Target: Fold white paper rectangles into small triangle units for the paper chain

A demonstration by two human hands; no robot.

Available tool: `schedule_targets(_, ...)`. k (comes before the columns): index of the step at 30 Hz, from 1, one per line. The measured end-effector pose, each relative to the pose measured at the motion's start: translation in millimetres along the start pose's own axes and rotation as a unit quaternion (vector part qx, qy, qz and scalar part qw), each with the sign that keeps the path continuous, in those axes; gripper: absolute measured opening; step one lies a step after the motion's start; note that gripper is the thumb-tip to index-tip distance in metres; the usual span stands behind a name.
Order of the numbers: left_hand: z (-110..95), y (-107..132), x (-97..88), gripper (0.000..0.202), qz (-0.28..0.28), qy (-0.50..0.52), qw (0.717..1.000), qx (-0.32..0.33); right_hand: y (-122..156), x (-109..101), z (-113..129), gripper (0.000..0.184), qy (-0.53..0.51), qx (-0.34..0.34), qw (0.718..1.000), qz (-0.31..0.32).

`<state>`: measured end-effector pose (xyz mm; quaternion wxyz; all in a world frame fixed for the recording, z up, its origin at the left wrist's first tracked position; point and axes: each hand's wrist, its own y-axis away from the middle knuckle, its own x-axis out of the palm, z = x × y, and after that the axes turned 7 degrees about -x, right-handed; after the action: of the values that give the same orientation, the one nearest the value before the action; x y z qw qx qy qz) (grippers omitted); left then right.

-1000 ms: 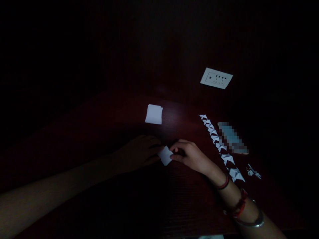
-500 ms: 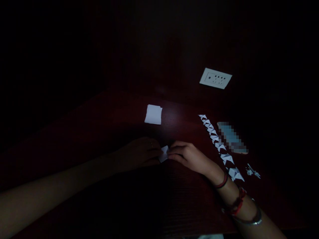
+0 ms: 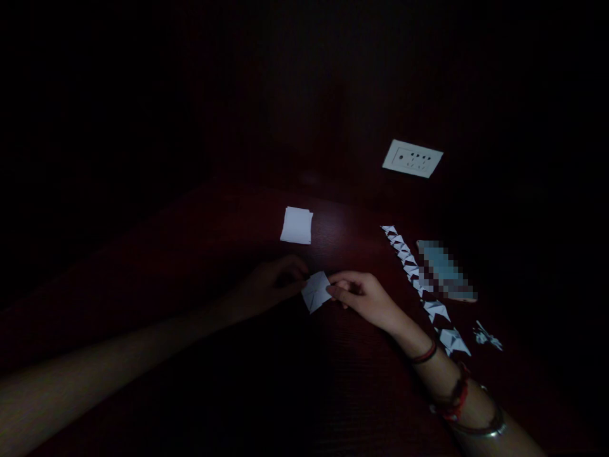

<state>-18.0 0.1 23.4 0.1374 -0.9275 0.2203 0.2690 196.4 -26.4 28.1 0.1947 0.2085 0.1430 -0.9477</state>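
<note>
A small white square of paper with crease lines lies between my two hands, just above or on the dark red table. My right hand pinches its right edge between thumb and fingers. My left hand, in deep shadow, holds the left corner, thumb and forefinger closing on it. Beyond them rests a stack of white paper squares. To the right of my right hand runs a slanting row of folded white paper pieces.
A phone with a blurred screen lies right of the folded row. Nearer me is a small white tangled thing, perhaps a cable. A white socket plate is on the wall behind the table. The surroundings are very dark.
The paper between my hands now shows more of its creased face. My right fingers have shifted from lying over it to pinching its edge. The view has tilted slightly up.
</note>
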Motion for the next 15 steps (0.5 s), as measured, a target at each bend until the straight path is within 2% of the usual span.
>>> schedule_targets(3,0.0,2.2,2.8,0.017,0.018,-0.021,1.0,-0.005,1.3,2.0,-3.0,0.027,0.038,-0.019,0.999,-0.02)
schedule_targets(6,0.4,3.9,4.7,0.014,0.007,-0.078,0.997,0.025,2.0,2.7,-3.7,0.032,0.076,-0.032,0.996,-0.017)
schedule_targets(10,4.2,3.7,3.9,0.018,-0.018,-0.174,0.976,0.129,2.2,2.5,-1.0,0.03,0.142,-0.052,0.988,-0.001)
schedule_targets(15,9.7,1.7,1.8,0.019,0.053,-0.228,0.93,0.284,2.5,2.7,1.8,0.021,0.187,-0.071,0.98,0.013)
